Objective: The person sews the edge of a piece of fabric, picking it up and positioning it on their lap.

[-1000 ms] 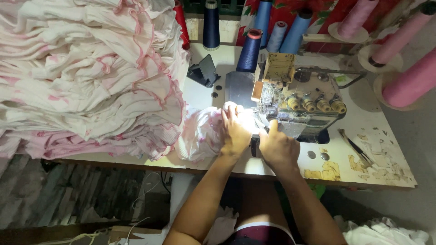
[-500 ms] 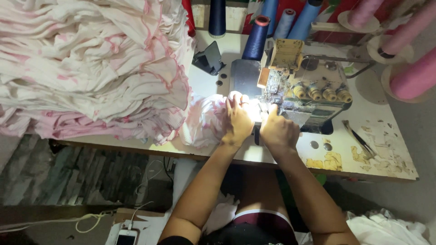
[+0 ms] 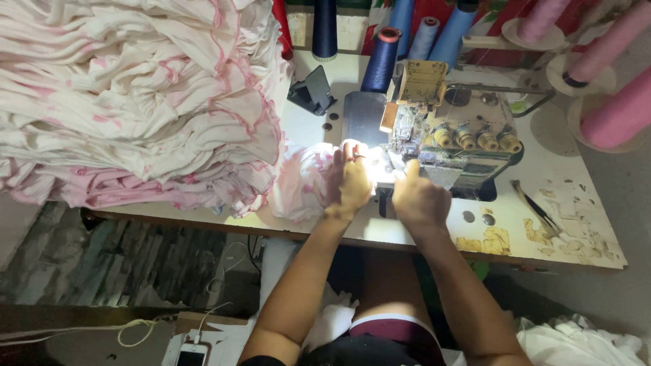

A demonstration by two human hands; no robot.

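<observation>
Right, I'm over the sewing table [image 3: 576,224], and room is tight: a tall pile of folded white-and-pink garments [image 3: 135,102] fills the table's left side, right out to its front edge. Both hands sit near that front edge, just before the overlock sewing machine [image 3: 461,146]. My left hand [image 3: 350,179] lies flat, fingers spread, pressing the pink-printed white fabric piece [image 3: 302,183] down under the machine's bright lamp. My right hand [image 3: 418,196] rests beside it with fingers curled at the machine's foot; what it grips I cannot tell. Tweezers [image 3: 536,209] lie on the bare, chipped right side. Thread cones [image 3: 383,57] stand behind.
</observation>
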